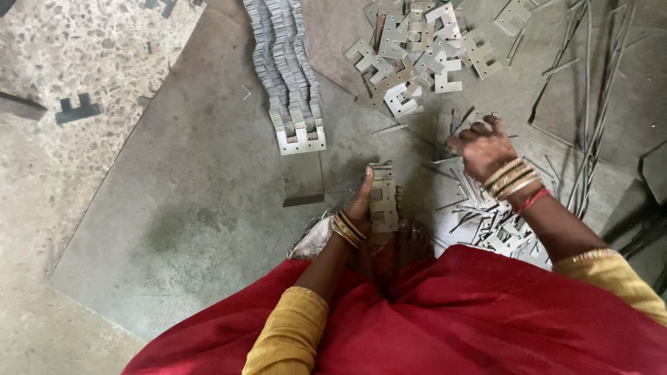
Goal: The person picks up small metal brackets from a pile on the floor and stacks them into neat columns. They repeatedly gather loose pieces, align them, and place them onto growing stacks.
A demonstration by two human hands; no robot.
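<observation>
A: What is held by the left hand [361,201]?

B: A small stack [383,200] of E-shaped metal plates is gripped there, stood on edge near the middle of the scene. The thumb is raised along the stack's left side; the fingers are wrapped round the right side, mostly hidden.

A: And the right hand [482,144]?

B: It is lowered over strips [464,186] and plates scattered to the right, knuckles up, fingers curled down. Whether anything is pinched cannot be told.

A: What is laid around them?

B: A long row [286,62] of overlapped plates is stretched from the far edge toward the stack, ended just left of it. A loose heap [417,52] of plates is spread at far right. Thin rods [590,132] are laid at the right edge. Everything is set on a grey sheet [194,208] on the floor.
</observation>
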